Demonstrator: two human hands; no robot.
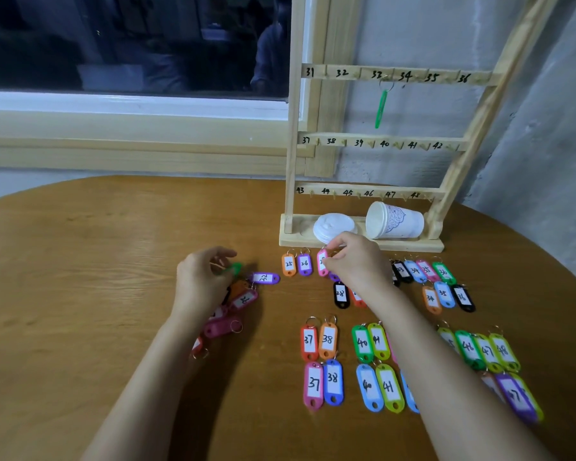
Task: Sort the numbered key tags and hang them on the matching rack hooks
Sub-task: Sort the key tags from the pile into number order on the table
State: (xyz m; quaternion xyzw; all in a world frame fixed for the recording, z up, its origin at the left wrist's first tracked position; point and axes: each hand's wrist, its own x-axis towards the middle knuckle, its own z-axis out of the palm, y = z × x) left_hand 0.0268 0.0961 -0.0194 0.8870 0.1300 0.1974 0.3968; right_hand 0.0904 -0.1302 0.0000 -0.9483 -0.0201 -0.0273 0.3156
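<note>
A wooden key rack (473,128) with hooks numbered 31 to 48 stands at the table's back right. One green tag (380,108) hangs from hook 33. Several coloured numbered tags lie sorted in rows on the table, such as orange 25 (288,264), red 37 (309,342) and green 40 (362,344). My left hand (202,282) pinches a green tag (232,269) above a loose pile of tags (233,311). My right hand (356,264) pinches a pink tag (322,263) in the top row, next to purple 26 (304,263).
A white paper cup (396,221) lies on its side on the rack's base, beside a white lid (334,226). A purple tag 32 (264,278) lies alone near my left hand. A window and sill run along the back left. The round wooden table (97,261) curves away at both sides.
</note>
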